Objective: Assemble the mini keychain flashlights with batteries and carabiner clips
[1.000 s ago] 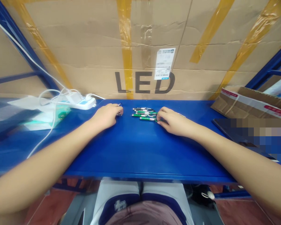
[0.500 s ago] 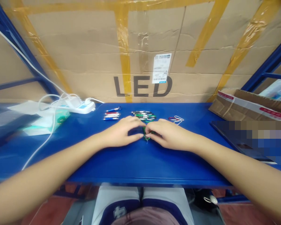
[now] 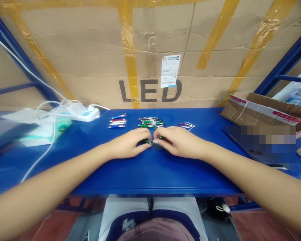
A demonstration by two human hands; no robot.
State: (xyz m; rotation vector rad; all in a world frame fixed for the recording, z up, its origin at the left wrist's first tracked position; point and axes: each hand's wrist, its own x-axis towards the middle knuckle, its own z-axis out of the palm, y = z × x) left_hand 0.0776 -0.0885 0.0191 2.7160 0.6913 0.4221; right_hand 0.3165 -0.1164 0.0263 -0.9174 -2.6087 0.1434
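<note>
My left hand (image 3: pixel 134 143) is closed, thumb and fingers pinching a small green pen-shaped metal tube (image 3: pixel 147 141) that points toward the right hand. Facing it, my right hand (image 3: pixel 173 140) pinches a small green clip with a pale cord (image 3: pixel 156 139); its exact shape is partly hidden by the fingers. The tube and the clip meet or nearly meet between my fingertips, just above the blue table (image 3: pixel 150 174). Beyond my hands lies a group of green and black pen-shaped tubes (image 3: pixel 152 121). To the right of those lie red and white clips or loops (image 3: pixel 187 125).
Blue, red and silver tubes (image 3: pixel 118 121) lie in a row at the back left. A white power strip (image 3: pixel 85 114) with cables stands beside plastic bags (image 3: pixel 45 130). On the right are an opened cardboard box (image 3: pixel 261 110) and a dark, partly blurred flat object (image 3: pixel 240 142). A large carton (image 3: pixel 90 60) backs the table.
The green tube now sits in my left fingers, where before the green piece hung between both hands. A green tube in the back group is less covered. The view has shifted slightly.
</note>
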